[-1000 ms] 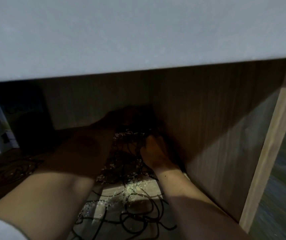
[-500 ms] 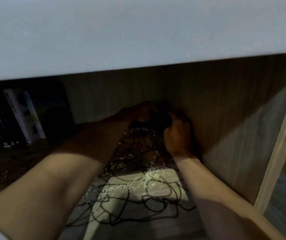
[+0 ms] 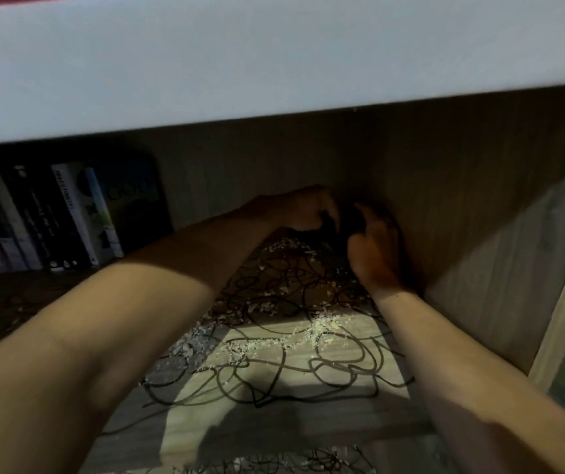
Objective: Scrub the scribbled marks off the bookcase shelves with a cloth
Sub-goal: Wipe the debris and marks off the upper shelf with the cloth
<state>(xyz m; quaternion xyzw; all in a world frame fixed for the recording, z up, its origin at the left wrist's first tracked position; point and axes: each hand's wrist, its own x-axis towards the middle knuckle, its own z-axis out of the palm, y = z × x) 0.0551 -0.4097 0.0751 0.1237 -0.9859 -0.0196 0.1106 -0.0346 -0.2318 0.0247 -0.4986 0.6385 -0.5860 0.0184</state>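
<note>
A broad pale grey-white board (image 3: 274, 59) fills the top of the view, the underside of the shelf above. Below it, the light wood-grain bookcase shelf (image 3: 308, 415) is covered in looping black scribbled marks (image 3: 308, 364), strewn with pale crumbly specks (image 3: 267, 343). Its wood-grain right side panel (image 3: 479, 234) stands close beside the right hand. A row of upright books (image 3: 52, 217) stands at the left, their spines dim and mostly unreadable.

Both forearms reach into the shadowed back corner. The left hand (image 3: 294, 208) and right hand (image 3: 376, 248) have curled fingers and meet around a dark, shapeless thing (image 3: 344, 220) between them, just above the shelf; it may be the cloth, but the gloom hides its form. Whether either hand truly grips it cannot be told.
</note>
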